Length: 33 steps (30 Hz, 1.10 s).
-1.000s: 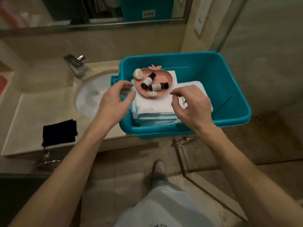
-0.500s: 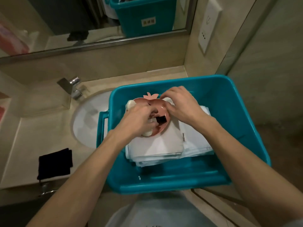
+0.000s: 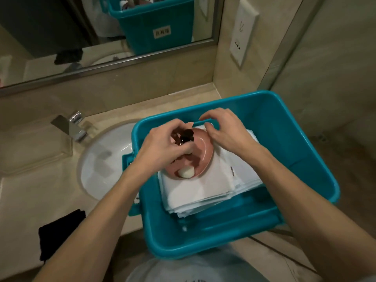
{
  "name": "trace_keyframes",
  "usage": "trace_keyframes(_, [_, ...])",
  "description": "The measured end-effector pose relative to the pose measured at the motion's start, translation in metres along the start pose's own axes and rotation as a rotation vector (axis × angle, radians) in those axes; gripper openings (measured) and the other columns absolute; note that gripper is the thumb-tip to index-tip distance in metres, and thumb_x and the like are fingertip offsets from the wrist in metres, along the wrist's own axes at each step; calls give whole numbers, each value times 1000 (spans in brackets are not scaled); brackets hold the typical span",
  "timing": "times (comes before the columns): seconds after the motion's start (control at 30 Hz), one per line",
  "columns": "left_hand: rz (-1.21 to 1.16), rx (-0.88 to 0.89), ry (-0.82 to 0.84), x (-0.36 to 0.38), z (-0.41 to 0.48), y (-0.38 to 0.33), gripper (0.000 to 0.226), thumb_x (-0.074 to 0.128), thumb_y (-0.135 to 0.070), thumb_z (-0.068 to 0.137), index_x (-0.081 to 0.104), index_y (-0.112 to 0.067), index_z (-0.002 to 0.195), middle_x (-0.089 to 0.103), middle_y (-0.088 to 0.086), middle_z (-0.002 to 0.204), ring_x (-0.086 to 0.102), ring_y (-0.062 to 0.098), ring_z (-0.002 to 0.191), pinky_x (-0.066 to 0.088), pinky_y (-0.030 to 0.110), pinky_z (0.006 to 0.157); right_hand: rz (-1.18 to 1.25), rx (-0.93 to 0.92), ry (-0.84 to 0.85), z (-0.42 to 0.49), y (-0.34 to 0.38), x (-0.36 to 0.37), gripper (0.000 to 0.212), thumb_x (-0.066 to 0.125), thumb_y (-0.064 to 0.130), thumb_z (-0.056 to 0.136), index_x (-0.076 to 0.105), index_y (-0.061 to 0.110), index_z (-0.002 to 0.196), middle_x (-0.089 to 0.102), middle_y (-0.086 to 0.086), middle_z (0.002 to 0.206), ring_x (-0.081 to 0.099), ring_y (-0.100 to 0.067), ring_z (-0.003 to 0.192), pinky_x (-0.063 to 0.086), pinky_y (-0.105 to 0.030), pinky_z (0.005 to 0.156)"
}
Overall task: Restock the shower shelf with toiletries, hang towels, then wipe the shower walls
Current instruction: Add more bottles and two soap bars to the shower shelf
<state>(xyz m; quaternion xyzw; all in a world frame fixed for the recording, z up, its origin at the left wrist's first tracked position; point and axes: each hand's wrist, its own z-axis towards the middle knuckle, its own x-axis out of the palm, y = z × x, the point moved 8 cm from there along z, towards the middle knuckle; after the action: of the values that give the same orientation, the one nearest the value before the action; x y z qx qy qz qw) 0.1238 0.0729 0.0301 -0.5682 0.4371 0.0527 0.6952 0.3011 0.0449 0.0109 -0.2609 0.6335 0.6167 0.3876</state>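
Bottles [image 3: 184, 137] inside left-hand fingers [image 3: 179, 147]

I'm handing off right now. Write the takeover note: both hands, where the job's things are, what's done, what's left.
Left hand: closed on small dark-capped bottles over the pink dish.
Right hand: open, fingers curled at the dish's far edge, holding nothing visible.
Dish sits on the folded white towels inside the teal bin, which rests on the counter beside the sink. One white soap lies on the dish.
Done: nothing visibly restocked or hung yet.
Left: carry toiletries to the shower shelf, hang towels, wipe walls.
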Motion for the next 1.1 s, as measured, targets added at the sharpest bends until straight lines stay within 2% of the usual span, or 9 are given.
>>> trace_keyframes(0.2, [-531,-36,-112,-58,-9,29,23,86,-32,73,71,-26,90,74,-5,86,67,7,80,53,29,77,-65,210,-91,-30,30,13,24,58,24,89,73,26,108,72,6,103,61,-19,100,52,-38,85])
trace_keyframes(0.3, [-588,-37,-129,-76,-15,43,20,83,-22,80,72,-20,97,73,-5,87,65,2,78,53,25,74,-92,361,-38,-36,44,35,18,59,37,87,73,29,97,72,4,94,64,-22,90,55,-37,77])
trace_keyframes(0.43, [-634,-54,-62,-81,-24,53,18,81,-25,83,72,-21,99,75,0,94,68,9,87,58,35,84,2,509,25,-33,54,60,34,58,50,81,74,20,83,73,0,79,67,-21,77,59,-39,75])
trace_keyframes(0.53, [-702,-53,-9,-84,-29,53,17,78,-23,86,72,-20,102,75,-3,96,70,11,93,58,29,79,37,636,-5,-32,51,65,31,67,46,77,71,15,79,71,-4,75,68,-22,74,57,-37,70])
trace_keyframes(0.67, [-742,-49,48,-87,-31,51,18,76,-23,88,72,-19,105,76,-3,98,73,12,96,59,25,77,165,742,-24,-33,44,73,29,76,35,73,72,12,92,72,-7,88,67,-19,79,55,-34,72])
trace_keyframes(0.8, [-735,-37,94,-87,-32,49,16,76,-23,88,72,-19,103,77,-1,95,73,10,89,56,21,72,208,764,-36,-32,44,79,32,79,36,64,75,11,85,75,-7,82,71,-23,78,57,-37,71])
trace_keyframes(0.87, [-719,-33,110,-87,-32,50,12,77,-24,87,73,-22,98,77,0,95,73,11,88,59,25,74,172,755,-27,-32,47,82,33,79,41,63,75,12,80,74,-5,78,71,-22,78,60,-40,75])
trace_keyframes(1.0, [-740,-76,146,-83,-30,53,9,77,-25,87,73,-22,95,78,0,92,73,13,86,61,38,86,-7,652,-34,-29,58,76,38,74,55,69,73,17,75,72,1,70,69,-17,68,60,-38,67])
trace_keyframes(1.1, [-794,-132,163,-81,-25,54,11,78,-25,87,73,-20,96,78,1,92,73,16,85,61,39,87,76,656,-99,-36,58,64,27,73,42,74,75,15,74,72,2,69,68,-15,68,59,-36,68])
